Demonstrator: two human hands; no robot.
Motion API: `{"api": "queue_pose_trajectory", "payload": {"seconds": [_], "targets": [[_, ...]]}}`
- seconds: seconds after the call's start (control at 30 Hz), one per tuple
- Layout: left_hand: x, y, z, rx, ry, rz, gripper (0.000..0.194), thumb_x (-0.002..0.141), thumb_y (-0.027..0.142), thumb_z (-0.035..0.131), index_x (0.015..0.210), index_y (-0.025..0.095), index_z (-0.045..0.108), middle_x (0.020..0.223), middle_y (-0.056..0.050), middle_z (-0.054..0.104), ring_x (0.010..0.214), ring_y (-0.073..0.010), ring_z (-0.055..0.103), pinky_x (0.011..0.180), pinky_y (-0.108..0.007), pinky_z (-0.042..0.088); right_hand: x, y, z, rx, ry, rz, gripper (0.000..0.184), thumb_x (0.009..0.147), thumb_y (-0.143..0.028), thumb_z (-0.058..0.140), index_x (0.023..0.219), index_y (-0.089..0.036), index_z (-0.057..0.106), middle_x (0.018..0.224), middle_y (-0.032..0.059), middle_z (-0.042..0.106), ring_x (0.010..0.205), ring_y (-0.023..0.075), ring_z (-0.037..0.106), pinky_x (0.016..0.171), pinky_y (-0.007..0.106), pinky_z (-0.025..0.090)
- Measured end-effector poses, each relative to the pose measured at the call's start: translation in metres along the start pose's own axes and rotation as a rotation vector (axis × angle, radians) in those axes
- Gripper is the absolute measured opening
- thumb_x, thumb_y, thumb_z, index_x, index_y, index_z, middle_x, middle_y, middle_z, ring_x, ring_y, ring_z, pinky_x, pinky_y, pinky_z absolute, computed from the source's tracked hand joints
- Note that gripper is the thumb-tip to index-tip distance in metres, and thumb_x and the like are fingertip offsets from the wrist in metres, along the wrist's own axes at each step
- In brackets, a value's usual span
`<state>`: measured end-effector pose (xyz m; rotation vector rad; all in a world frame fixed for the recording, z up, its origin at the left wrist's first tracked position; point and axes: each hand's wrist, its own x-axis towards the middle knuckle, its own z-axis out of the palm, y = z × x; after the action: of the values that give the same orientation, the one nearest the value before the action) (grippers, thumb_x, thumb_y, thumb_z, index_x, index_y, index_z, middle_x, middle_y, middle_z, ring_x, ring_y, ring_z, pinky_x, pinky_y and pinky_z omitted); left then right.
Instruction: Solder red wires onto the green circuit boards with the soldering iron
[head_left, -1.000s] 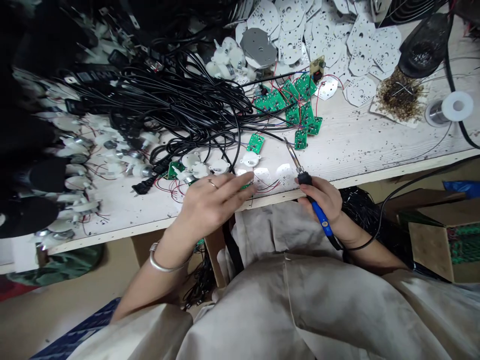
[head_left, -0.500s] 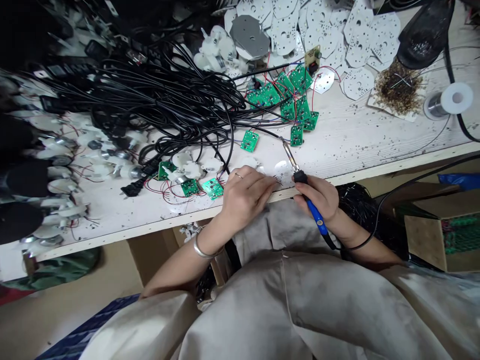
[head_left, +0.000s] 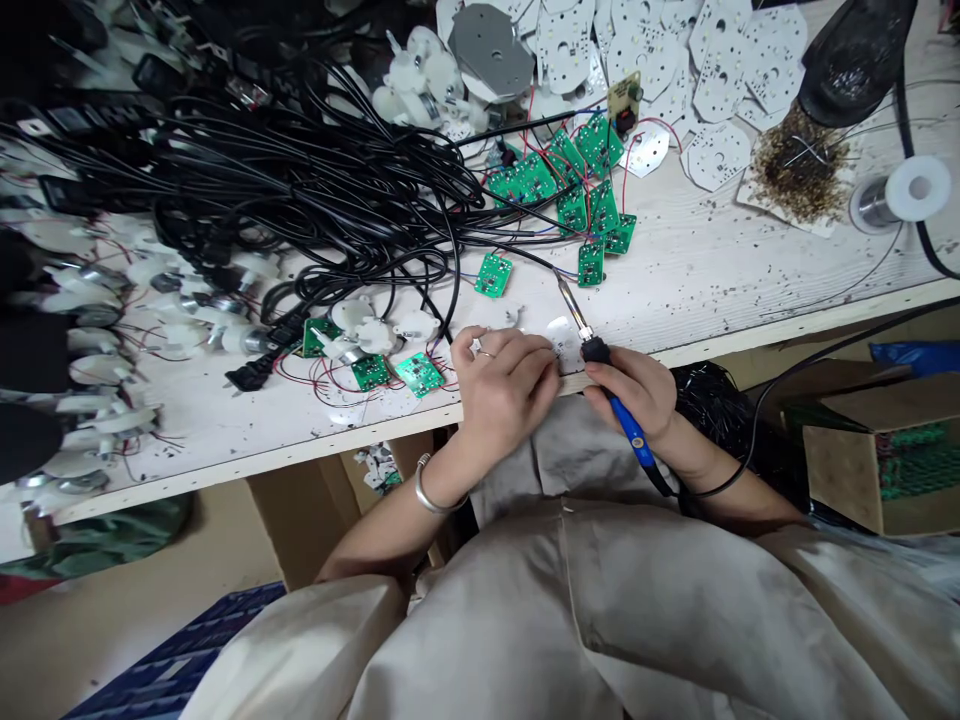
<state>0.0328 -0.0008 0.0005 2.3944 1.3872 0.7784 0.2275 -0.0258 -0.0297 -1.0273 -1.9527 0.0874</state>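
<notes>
My right hand grips a blue-handled soldering iron at the table's front edge, its tip pointing up and left over a white round plate. My left hand lies beside it with fingers curled, pressing down on small white parts and thin wires; what it holds is hidden. Two green circuit boards with red wires lie just left of that hand. A lone green board sits a little farther back.
A big tangle of black power cords covers the table's left half. White motors, a cluster of green boards, white LED plates, a solder spool and brass wool lie around. A cardboard box stands at the right.
My left hand slid right along the table edge and curled up close to the iron, uncovering two green boards. The right hand with the iron barely moved.
</notes>
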Motion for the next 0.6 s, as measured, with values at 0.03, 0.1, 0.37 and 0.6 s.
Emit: {"api": "queue_pose_trajectory", "payload": {"seconds": [0.03, 0.1, 0.37, 0.6], "targets": [[0.000, 0.000, 0.000, -0.015, -0.008, -0.005, 0.008, 0.088, 0.020, 0.062, 0.085, 0.024, 0.068, 0.095, 0.002, 0.077, 0.092, -0.0203, 0.066, 0.097, -0.047, 0.032, 0.000, 0.000, -0.001, 0.013, -0.008, 0.008, 0.030, 0.095, -0.028, 0.058, 0.125, -0.026, 0.058, 0.092, 0.0048, 0.071, 0.079, 0.0178, 0.067, 0.069, 0.027, 0.057], [0.001, -0.001, 0.000, -0.044, -0.014, -0.028, 0.008, 0.088, 0.020, 0.062, 0.084, 0.024, 0.067, 0.095, 0.002, 0.077, 0.092, -0.0198, 0.067, 0.098, -0.046, 0.032, 0.001, -0.001, -0.002, 0.032, -0.017, 0.013, 0.031, 0.095, -0.028, 0.058, 0.125, -0.025, 0.058, 0.092, 0.0052, 0.070, 0.079, 0.0177, 0.067, 0.068, 0.027, 0.057], [0.003, -0.001, -0.005, -0.115, -0.077, -0.117, 0.011, 0.089, 0.022, 0.061, 0.079, 0.023, 0.067, 0.095, 0.001, 0.076, 0.095, -0.0200, 0.066, 0.100, -0.047, 0.032, 0.003, -0.001, -0.004, 0.076, -0.036, 0.054, 0.037, 0.095, -0.028, 0.058, 0.132, -0.025, 0.053, 0.096, 0.0059, 0.073, 0.084, 0.0188, 0.070, 0.070, 0.028, 0.059], [0.006, 0.000, -0.004, -0.034, -0.140, -0.097, 0.010, 0.084, 0.018, 0.061, 0.075, 0.021, 0.064, 0.093, -0.001, 0.072, 0.093, -0.0217, 0.062, 0.092, -0.044, 0.036, -0.008, -0.008, -0.016, 0.309, 0.007, 0.311, 0.029, 0.097, -0.033, 0.053, 0.126, -0.029, 0.056, 0.088, 0.0030, 0.075, 0.078, 0.0213, 0.073, 0.071, 0.037, 0.063]]}}
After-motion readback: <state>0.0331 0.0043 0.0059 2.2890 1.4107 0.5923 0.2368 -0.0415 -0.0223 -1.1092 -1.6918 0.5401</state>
